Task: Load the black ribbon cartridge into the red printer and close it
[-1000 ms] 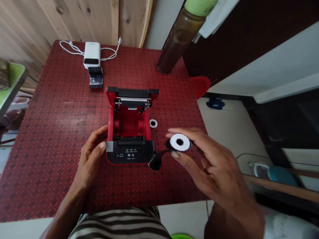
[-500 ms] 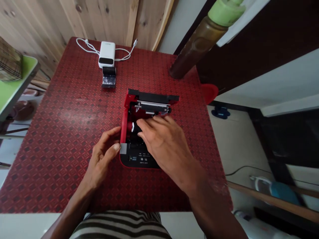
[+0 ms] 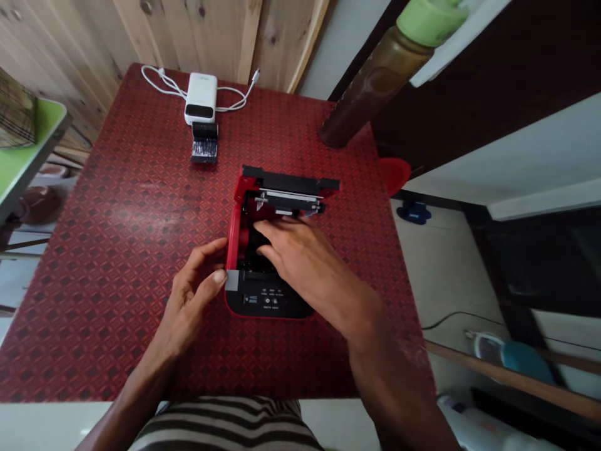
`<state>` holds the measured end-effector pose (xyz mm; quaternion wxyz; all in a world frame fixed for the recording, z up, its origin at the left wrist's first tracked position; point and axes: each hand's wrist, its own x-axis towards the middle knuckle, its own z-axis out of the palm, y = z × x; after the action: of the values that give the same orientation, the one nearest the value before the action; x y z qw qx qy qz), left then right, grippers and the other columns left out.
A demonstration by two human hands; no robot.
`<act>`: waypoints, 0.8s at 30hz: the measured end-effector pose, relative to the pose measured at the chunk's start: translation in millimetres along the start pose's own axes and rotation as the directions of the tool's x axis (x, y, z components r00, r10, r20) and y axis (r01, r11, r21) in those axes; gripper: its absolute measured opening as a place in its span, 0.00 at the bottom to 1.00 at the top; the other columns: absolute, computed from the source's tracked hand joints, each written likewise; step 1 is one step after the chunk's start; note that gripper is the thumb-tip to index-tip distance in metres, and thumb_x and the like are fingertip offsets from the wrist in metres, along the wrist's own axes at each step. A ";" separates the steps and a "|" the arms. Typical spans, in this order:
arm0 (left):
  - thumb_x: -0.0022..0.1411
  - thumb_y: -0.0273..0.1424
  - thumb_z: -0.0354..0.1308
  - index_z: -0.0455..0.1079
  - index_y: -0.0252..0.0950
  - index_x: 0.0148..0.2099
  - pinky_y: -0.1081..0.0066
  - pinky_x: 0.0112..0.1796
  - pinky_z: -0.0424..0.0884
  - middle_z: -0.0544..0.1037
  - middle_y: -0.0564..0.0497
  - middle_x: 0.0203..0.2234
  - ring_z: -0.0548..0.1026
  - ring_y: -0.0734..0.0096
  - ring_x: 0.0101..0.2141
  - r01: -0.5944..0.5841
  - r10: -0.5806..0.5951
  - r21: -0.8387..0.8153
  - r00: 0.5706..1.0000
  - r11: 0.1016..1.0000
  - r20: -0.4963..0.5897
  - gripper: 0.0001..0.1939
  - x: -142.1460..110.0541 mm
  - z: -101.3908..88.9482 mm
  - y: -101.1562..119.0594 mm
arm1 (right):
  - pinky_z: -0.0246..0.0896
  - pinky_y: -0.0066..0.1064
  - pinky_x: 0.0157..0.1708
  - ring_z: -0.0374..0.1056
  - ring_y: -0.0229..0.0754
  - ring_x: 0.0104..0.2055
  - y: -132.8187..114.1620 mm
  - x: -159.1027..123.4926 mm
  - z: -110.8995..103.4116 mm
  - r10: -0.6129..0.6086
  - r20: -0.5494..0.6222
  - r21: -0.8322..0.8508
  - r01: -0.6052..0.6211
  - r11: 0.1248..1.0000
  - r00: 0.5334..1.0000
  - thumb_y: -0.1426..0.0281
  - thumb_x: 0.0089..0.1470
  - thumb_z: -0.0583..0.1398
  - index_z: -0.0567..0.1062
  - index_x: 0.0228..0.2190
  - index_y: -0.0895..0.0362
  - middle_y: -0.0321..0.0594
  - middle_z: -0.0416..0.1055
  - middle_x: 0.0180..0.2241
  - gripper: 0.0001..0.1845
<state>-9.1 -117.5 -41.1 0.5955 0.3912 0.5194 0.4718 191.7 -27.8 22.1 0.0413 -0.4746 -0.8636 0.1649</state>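
A red and black label printer [image 3: 270, 304] stands on the table with its lid [image 3: 291, 181] tilted up. My left hand [image 3: 195, 294] holds the printer's left side, thumb by the grey patch at its front corner and fingers curled against the wall. Reaching into the open bay, my right hand [image 3: 305, 263] has its thumb and fingers around a black paper roll [image 3: 255, 242]. Most of that roll is hidden by the hand and the dark bay. I cannot tell whether it rests on the bottom.
A white power bank [image 3: 201, 94] with white cables lies at the back left, a short black strip roll [image 3: 205, 143] before it. A tall brown bottle [image 3: 370, 81] with a green cap stands at the back right. The red patterned table [image 3: 117, 300] ends at my lap.
My right hand has carried the roll from beside the printer into its bay, then slightly deeper; the roll's white end no longer shows. My left hand has stayed at the printer's left side.
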 end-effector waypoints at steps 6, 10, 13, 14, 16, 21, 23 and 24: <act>0.75 0.48 0.67 0.77 0.43 0.70 0.51 0.60 0.78 0.83 0.43 0.65 0.82 0.45 0.62 -0.014 0.014 -0.004 1.000 1.000 0.000 0.28 0.4 -0.7 -1.6 | 0.79 0.44 0.64 0.83 0.47 0.58 15.2 -33.4 -13.3 -0.183 -0.138 0.215 0.210 0.954 0.973 0.87 0.67 0.61 0.87 0.51 0.50 0.38 0.88 0.54 0.25; 0.75 0.48 0.67 0.79 0.44 0.69 0.51 0.60 0.79 0.84 0.44 0.64 0.82 0.44 0.62 -0.022 0.022 -0.003 1.000 1.000 -0.017 0.26 1.2 -0.5 -3.1 | 0.81 0.43 0.62 0.82 0.47 0.58 16.7 -35.3 -11.5 -0.198 -0.110 0.237 0.219 0.946 0.974 0.86 0.67 0.63 0.87 0.48 0.50 0.40 0.87 0.54 0.22; 0.75 0.48 0.67 0.79 0.45 0.69 0.49 0.61 0.79 0.84 0.44 0.64 0.83 0.44 0.61 -0.021 0.021 -0.007 1.000 1.000 -0.004 0.26 0.8 -2.0 -6.2 | 0.81 0.41 0.55 0.81 0.47 0.53 12.9 -28.7 -9.6 -0.219 -0.070 0.185 0.228 0.956 0.973 0.85 0.68 0.64 0.86 0.41 0.53 0.41 0.87 0.50 0.16; 0.75 0.48 0.67 0.79 0.45 0.69 0.49 0.62 0.78 0.84 0.44 0.65 0.83 0.44 0.61 -0.015 0.015 -0.014 1.000 1.000 0.002 0.26 0.6 -2.9 -7.5 | 0.81 0.41 0.53 0.81 0.48 0.51 11.5 -27.8 -10.1 -0.221 -0.076 0.164 0.231 0.959 0.972 0.84 0.68 0.64 0.84 0.39 0.53 0.40 0.86 0.47 0.15; 0.76 0.49 0.66 0.78 0.44 0.70 0.46 0.64 0.76 0.83 0.42 0.65 0.82 0.42 0.63 -0.007 0.007 -0.035 1.000 0.999 -0.008 0.27 0.7 -4.5 -8.8 | 0.79 0.40 0.47 0.78 0.46 0.46 8.7 -30.3 -12.2 -0.206 -0.123 0.140 0.223 0.965 0.971 0.83 0.70 0.64 0.81 0.37 0.52 0.38 0.84 0.41 0.14; 0.75 0.49 0.67 0.77 0.45 0.72 0.44 0.68 0.73 0.79 0.41 0.70 0.76 0.39 0.69 -0.160 0.169 0.093 0.981 0.983 -0.098 0.29 14.9 -0.1 15.6 | 0.74 0.39 0.43 0.75 0.45 0.41 1.8 -54.5 -10.4 -0.148 -0.322 0.138 0.201 0.970 0.935 0.83 0.73 0.62 0.77 0.37 0.53 0.38 0.80 0.38 0.14; 0.75 0.48 0.68 0.76 0.49 0.73 0.48 0.68 0.73 0.77 0.45 0.72 0.73 0.41 0.71 -0.298 0.317 0.178 0.944 0.938 -0.090 0.29 28.6 5.6 36.4 | 0.75 0.39 0.45 0.76 0.44 0.41 -1.3 -64.3 -4.6 -0.113 -0.377 0.161 0.186 0.969 0.919 0.85 0.72 0.61 0.78 0.38 0.54 0.39 0.80 0.39 0.15; 0.76 0.48 0.68 0.76 0.49 0.73 0.49 0.69 0.72 0.77 0.46 0.71 0.72 0.43 0.72 -0.353 0.374 0.212 0.925 0.911 -0.070 0.29 36.4 8.9 46.8 | 0.75 0.38 0.46 0.77 0.43 0.42 -2.6 -68.1 -1.2 -0.095 -0.402 0.176 0.179 0.968 0.911 0.86 0.71 0.61 0.78 0.39 0.54 0.39 0.81 0.39 0.15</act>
<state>-7.1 -70.5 -4.1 0.4265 0.5113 0.5129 0.5418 227.0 -85.5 29.9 0.2739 -0.4290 -0.8470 0.1535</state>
